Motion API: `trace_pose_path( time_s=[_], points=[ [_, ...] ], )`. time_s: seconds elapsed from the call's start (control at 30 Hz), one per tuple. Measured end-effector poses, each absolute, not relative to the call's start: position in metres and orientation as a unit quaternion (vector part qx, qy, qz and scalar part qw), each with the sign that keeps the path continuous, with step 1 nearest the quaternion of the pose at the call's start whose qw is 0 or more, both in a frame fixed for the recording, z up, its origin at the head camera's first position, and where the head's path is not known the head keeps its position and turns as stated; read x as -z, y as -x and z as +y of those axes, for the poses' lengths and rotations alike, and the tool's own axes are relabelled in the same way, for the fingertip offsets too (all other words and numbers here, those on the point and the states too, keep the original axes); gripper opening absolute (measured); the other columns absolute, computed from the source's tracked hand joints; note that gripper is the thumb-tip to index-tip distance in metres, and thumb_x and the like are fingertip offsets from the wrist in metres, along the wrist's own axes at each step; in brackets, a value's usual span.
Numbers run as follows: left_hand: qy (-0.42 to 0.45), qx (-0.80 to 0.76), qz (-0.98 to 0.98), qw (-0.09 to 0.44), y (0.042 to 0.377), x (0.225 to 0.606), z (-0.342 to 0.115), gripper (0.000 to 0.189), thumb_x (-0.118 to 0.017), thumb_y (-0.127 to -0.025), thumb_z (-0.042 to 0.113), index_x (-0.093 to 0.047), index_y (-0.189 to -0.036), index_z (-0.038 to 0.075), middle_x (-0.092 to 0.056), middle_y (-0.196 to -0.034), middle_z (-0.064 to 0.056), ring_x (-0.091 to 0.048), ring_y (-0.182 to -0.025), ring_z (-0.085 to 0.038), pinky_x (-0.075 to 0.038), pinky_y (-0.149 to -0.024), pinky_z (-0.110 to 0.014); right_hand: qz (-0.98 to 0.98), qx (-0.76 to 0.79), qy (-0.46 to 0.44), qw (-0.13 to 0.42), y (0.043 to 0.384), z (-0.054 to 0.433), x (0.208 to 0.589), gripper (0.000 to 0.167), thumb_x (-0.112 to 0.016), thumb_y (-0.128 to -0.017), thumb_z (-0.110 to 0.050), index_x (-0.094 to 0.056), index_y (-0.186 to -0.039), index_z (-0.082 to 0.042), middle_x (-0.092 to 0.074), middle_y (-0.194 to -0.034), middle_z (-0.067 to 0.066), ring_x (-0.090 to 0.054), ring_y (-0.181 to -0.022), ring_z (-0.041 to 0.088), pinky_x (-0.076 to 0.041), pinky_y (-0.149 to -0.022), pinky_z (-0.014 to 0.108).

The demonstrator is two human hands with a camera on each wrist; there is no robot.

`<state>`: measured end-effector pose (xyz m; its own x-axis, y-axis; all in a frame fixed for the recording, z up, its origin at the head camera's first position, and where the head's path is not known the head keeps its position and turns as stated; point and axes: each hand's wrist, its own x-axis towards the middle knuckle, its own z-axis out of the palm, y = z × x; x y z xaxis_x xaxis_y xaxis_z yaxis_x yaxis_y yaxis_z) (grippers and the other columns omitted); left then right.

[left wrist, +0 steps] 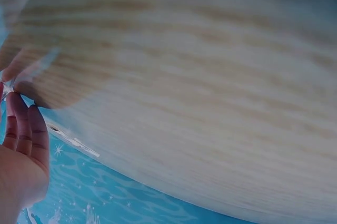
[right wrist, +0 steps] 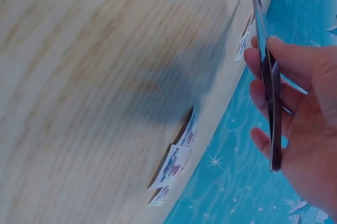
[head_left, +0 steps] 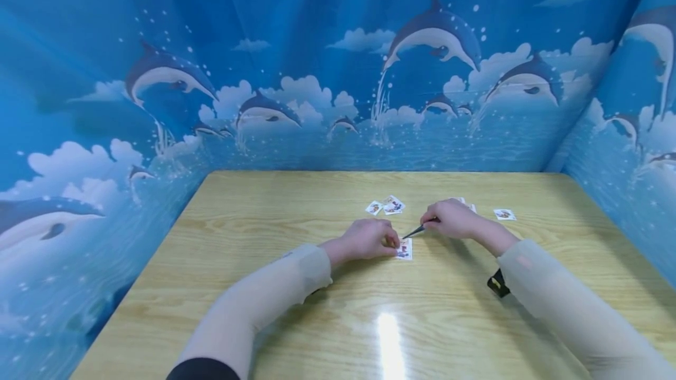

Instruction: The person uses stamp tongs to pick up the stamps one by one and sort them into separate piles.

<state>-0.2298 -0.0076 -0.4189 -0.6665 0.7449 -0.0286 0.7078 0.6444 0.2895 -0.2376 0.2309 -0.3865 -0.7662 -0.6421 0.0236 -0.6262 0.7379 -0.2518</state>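
In the head view, my left hand (head_left: pixel 368 239) pinches the left edge of a small white-bordered stamp (head_left: pixel 405 251) with a coloured print, just above or on the table. My right hand (head_left: pixel 453 219) holds dark metal tweezers (head_left: pixel 415 231), whose tips point down-left at the stamp's upper edge. Whether the tips grip it is too small to tell. The right wrist view shows the tweezers (right wrist: pixel 271 84) between thumb and fingers, the rear end by the palm. In the left wrist view, fingertips of my left hand (left wrist: pixel 26 155) meet at the frame's left edge, the stamp barely showing.
Several similar stamps (head_left: pixel 393 205) lie behind my left hand on the wooden table (head_left: pixel 253 216). More stamps (right wrist: pixel 174 166) lie partly hidden behind the right hand, and a single stamp (head_left: pixel 504 214) farther right. A blue dolphin-print curtain (head_left: pixel 317 75) surrounds the table.
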Motion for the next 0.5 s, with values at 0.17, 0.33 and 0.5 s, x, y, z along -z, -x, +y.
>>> trace_pose_path(
  time_s=[0.17, 0.33, 0.5],
  points=[
    [-0.403, -0.127, 0.904, 0.071, 0.231, 0.4192, -0.0077, 0.015, -0.074, -0.087, 0.034, -0.074, -0.099, 0.026, -0.058, -0.089, 0.015, -0.054, -0.076, -0.001, -0.042, -0.066, -0.02, 0.928, 0.132, 0.347, 0.026, 0.2387, 0.2304, 0.3878, 0.009, -0.068, -0.09, -0.009, -0.076, -0.091, -0.011, -0.067, -0.082, -0.005, -0.063, -0.076, 0.017, -0.051, -0.072, 0.042],
    [-0.399, -0.124, 0.906, 0.072, 0.2307, 0.4188, -0.0077, 0.017, -0.074, -0.087, 0.035, -0.075, -0.101, 0.026, -0.057, -0.088, 0.015, -0.053, -0.074, -0.001, -0.041, -0.063, -0.019, 0.925, 0.14, 0.351, 0.021, 0.2392, 0.2269, 0.3885, 0.008, -0.068, -0.089, -0.008, -0.076, -0.091, -0.009, -0.065, -0.079, -0.006, -0.061, -0.072, 0.014, -0.051, -0.071, 0.04],
    [-0.391, -0.126, 0.908, 0.078, 0.2299, 0.4186, -0.0072, 0.015, -0.074, -0.086, 0.036, -0.075, -0.099, 0.027, -0.055, -0.086, 0.015, -0.052, -0.073, -0.001, -0.041, -0.062, -0.019, 0.927, 0.156, 0.339, 0.041, 0.2388, 0.2274, 0.3897, 0.012, -0.067, -0.09, -0.008, -0.075, -0.097, -0.005, -0.069, -0.087, 0.001, -0.065, -0.08, 0.02, -0.052, -0.076, 0.043]
  ],
)
